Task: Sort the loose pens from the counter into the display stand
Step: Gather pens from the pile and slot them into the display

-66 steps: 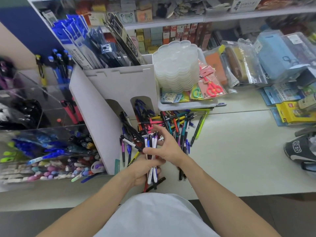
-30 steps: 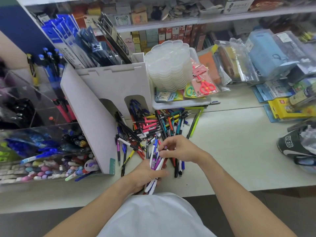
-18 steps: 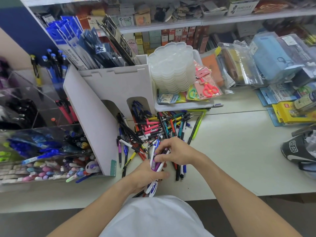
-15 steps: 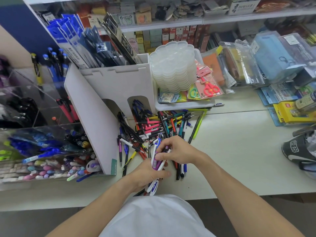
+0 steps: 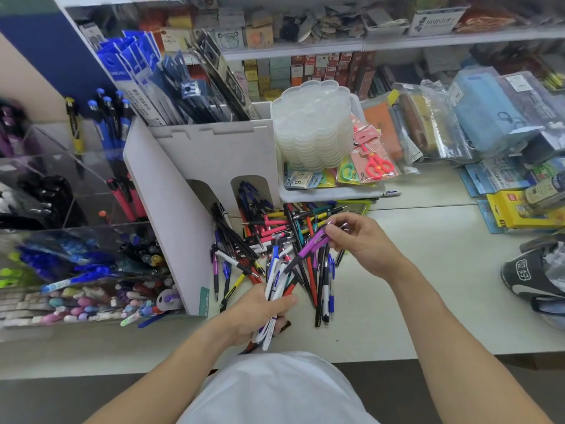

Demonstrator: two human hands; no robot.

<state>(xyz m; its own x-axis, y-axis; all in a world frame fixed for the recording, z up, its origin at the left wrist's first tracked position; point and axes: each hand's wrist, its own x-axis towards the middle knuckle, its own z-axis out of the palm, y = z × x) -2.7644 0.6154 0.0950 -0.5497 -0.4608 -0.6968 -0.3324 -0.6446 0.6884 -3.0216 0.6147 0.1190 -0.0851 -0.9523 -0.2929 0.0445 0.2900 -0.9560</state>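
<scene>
A heap of loose pens [image 5: 275,234] in many colours lies on the pale counter in front of a white display stand [image 5: 214,160]. My left hand [image 5: 260,313] grips a bundle of white, blue and red pens [image 5: 276,283], tips pointing up and away. My right hand [image 5: 357,240] is raised above the heap and pinches a purple pen [image 5: 312,244] by its upper end; the pen slants down to the left. The clear acrylic display stand [image 5: 76,240] at the left holds sorted pens in tiers.
A white tray [image 5: 330,195] with stacked clear lids and packaged scissors sits behind the heap. Packaged stationery crowds the right of the counter, with a dark shoe [image 5: 532,276] at the right edge. Shelves of goods run along the back.
My right hand has lifted away from the bundle, up and to the right, pulling a purple pen out with it. My left hand keeps its grip on the bundle.
</scene>
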